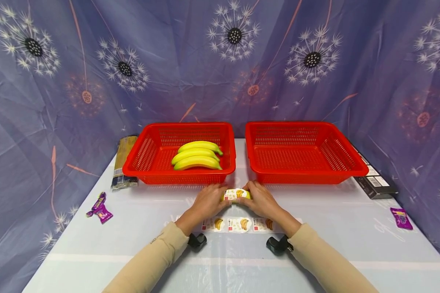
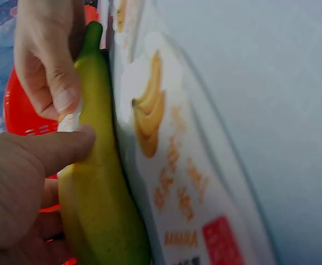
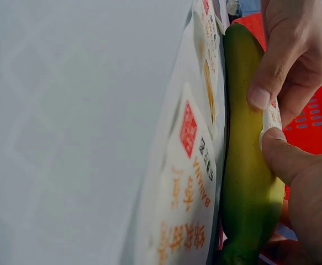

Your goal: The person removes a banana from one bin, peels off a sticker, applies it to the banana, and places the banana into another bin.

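Both hands hold one yellow-green banana [image 1: 236, 194] just above the table, in front of the gap between two red baskets. My left hand [image 1: 210, 199] grips its left end and my right hand [image 1: 259, 198] its right end. In the left wrist view my left thumb [image 2: 61, 148] and the right hand's fingers [image 2: 53, 88] meet at a small white sticker [image 2: 68, 121] on the banana [image 2: 103, 199]. The right wrist view shows that sticker [image 3: 272, 117] on the banana [image 3: 248, 165] under my right thumb [image 3: 288, 160]. A sheet of banana stickers [image 1: 238, 224] lies under the hands.
The left red basket [image 1: 143, 156] holds three bananas [image 1: 197, 156]; the right red basket [image 1: 346, 156] has nothing in it. A pasta packet [image 1: 123, 162] lies far left, a black box [image 1: 375, 181] far right. Purple candy wrappers [image 1: 100, 208] [image 1: 401, 217] lie on either side.
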`<state>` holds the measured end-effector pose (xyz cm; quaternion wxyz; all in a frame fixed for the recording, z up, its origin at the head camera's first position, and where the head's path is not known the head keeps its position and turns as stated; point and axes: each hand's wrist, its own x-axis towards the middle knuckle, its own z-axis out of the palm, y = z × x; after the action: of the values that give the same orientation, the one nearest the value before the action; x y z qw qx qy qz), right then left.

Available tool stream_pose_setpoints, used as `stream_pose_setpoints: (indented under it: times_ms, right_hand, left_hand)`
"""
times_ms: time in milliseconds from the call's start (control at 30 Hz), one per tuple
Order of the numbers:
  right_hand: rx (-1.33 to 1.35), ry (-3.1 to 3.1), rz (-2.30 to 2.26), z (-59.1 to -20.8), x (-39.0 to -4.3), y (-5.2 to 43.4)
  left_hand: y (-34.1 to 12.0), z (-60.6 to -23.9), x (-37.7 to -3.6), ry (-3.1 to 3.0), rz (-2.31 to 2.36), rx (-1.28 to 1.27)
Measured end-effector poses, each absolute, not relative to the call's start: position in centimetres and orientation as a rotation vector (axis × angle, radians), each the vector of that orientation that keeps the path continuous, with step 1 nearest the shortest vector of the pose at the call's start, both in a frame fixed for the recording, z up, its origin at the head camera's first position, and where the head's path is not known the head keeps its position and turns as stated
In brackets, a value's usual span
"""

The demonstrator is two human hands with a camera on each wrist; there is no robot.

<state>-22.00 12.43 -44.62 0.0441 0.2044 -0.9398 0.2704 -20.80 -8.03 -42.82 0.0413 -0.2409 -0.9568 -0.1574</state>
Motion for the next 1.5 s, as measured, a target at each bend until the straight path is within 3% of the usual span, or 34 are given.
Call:
stream_pose_setpoints:
  times_ms: [667, 1067, 1500]
  right_hand:
    - [0.535, -2.939, 0.949, -44.6, -21.6, 12.6]
    - [0.513, -2.923, 0.974, -44.7, -21.3, 12.6]
    - [0.543, -2.899, 1.112, -44.9, -20.9, 13.9]
  left_hand:
    - [-9.3, -43.0, -19.7, -2.973, -0.601, -0.659]
    - [-10.4, -42.8, -18.9, -2.959, -0.923, -0.461]
    - [-11.1, -43.1, -18.4, -2.899, -0.913, -0.468]
